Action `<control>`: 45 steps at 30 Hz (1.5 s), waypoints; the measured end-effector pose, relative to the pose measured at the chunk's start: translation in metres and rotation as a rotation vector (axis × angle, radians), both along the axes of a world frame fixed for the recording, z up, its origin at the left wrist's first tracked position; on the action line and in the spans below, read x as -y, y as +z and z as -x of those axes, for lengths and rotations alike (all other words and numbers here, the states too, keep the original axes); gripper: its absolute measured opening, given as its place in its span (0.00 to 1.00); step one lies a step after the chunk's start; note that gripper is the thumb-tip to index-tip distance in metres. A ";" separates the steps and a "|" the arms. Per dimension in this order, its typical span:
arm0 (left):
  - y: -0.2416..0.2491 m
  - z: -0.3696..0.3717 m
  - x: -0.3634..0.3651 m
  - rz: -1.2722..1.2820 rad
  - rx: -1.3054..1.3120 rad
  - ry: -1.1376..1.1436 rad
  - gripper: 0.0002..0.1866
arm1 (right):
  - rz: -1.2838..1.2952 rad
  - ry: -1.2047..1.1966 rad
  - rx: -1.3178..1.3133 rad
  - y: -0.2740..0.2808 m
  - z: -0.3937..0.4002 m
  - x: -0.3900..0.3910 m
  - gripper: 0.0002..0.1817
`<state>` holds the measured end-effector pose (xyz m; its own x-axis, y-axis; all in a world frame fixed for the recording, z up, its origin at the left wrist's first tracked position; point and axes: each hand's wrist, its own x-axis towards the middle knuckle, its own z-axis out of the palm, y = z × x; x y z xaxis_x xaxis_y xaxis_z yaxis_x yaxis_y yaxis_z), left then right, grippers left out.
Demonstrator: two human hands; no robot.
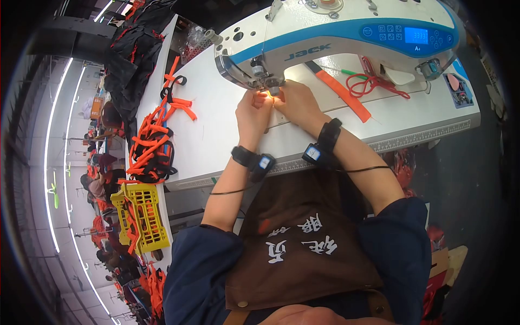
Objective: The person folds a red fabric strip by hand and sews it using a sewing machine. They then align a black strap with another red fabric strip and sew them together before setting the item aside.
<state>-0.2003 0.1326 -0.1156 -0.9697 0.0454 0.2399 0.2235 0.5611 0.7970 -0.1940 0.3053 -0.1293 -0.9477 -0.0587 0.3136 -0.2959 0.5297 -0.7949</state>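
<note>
My left hand [253, 115] is closed with its fingertips just under the needle area of a white and blue sewing machine [336, 38]. Close beside it, my right hand [297, 104] has its fingers bent and drawn together near the presser foot. A small patch glows orange under the machine's lamp between the fingertips; what they pinch is too small and hidden to make out. Right of my right hand, a flat orange strip [344, 95] with a dark end lies on the white table [216, 130].
Red-handled scissors [371, 84] lie beneath the machine arm. Orange and black straps [154, 143] are heaped at the table's left, above a yellow crate [142, 216]. Dark fabric [130, 65] hangs at the upper left. Wrist devices [259, 162] trail black cables. Other people work in the left background.
</note>
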 end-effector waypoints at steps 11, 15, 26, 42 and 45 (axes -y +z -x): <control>0.020 -0.002 0.013 0.072 0.242 -0.098 0.12 | -0.015 0.031 -0.039 -0.001 0.000 0.000 0.11; 0.018 0.011 0.021 0.116 0.216 -0.175 0.11 | -0.026 0.033 -0.015 0.001 0.000 -0.002 0.12; 0.018 -0.012 -0.001 0.168 -0.041 -0.086 0.10 | 0.042 -0.030 0.053 0.012 -0.003 -0.004 0.11; 0.014 0.007 0.018 0.414 -0.382 -0.253 0.08 | 0.136 -0.038 0.293 0.030 0.003 -0.010 0.15; 0.015 0.012 0.021 0.447 -0.439 -0.271 0.09 | 0.125 -0.017 0.341 0.034 0.004 -0.013 0.16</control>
<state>-0.2127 0.1121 -0.1005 -0.7276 0.4589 0.5099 0.6518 0.6943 0.3051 -0.1980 0.3179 -0.0954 -0.9996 -0.0234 -0.0171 0.0055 0.4250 -0.9052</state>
